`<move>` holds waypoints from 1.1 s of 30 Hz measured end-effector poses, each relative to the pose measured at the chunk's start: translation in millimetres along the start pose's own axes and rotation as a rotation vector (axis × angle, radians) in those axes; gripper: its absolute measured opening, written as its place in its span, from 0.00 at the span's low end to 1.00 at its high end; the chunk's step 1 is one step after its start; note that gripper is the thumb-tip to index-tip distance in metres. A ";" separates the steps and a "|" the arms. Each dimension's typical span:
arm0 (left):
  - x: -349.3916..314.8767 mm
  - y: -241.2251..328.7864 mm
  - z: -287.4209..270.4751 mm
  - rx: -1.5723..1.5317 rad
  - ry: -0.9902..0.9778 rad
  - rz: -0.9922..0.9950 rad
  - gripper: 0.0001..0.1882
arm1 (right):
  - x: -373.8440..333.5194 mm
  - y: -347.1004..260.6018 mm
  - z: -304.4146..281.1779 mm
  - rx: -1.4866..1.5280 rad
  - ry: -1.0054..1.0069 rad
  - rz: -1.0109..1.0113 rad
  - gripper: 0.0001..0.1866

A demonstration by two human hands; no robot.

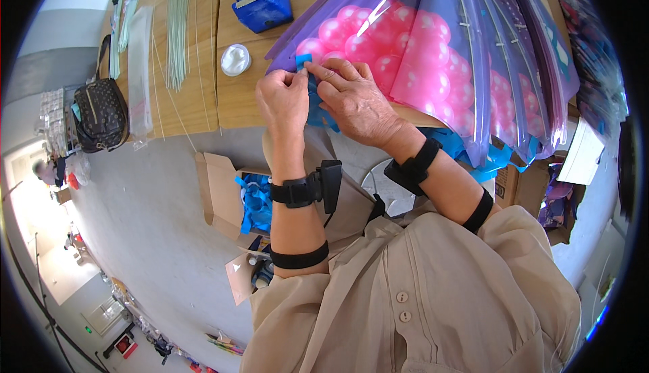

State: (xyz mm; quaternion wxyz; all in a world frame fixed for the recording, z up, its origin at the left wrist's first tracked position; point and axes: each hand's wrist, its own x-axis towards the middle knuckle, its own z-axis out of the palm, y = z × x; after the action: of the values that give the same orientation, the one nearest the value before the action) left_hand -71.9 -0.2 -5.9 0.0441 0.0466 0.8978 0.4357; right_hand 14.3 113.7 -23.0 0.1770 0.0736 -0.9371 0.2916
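A small blue strip (303,59) sits at the near left corner of a purple printed plastic sheet (286,47). My left hand (280,100) is closed, thumb and forefinger pinching at this strip. From the right, my right hand (353,99) meets it with bent fingers, the fingertips pressed at the same blue piece. Just what lies between the fingertips is partly hidden by the fingers. The sheet carries a print of pink balloons and a figure, and several folds run across its right side. More blue material hangs below my hands at the table edge.
A blue tape dispenser (260,1) and an open white tub (235,60) stand left of the sheet on the wooden table (203,112). Thin pale rods (178,28) lie farther left, near a dark patterned bag (100,116). Below is a cardboard box (220,194) of blue strips.
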 end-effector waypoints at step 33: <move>57.0 10.7 -20.7 -0.060 0.294 0.344 0.08 | 0.2 -0.7 -2.1 -0.040 -0.069 -0.010 0.15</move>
State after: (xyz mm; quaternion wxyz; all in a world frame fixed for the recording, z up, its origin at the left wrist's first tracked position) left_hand -130.4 -2.7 13.0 -0.1607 0.1338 0.8600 0.4654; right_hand 14.8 114.3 -21.0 0.1472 0.0846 -0.9480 0.2693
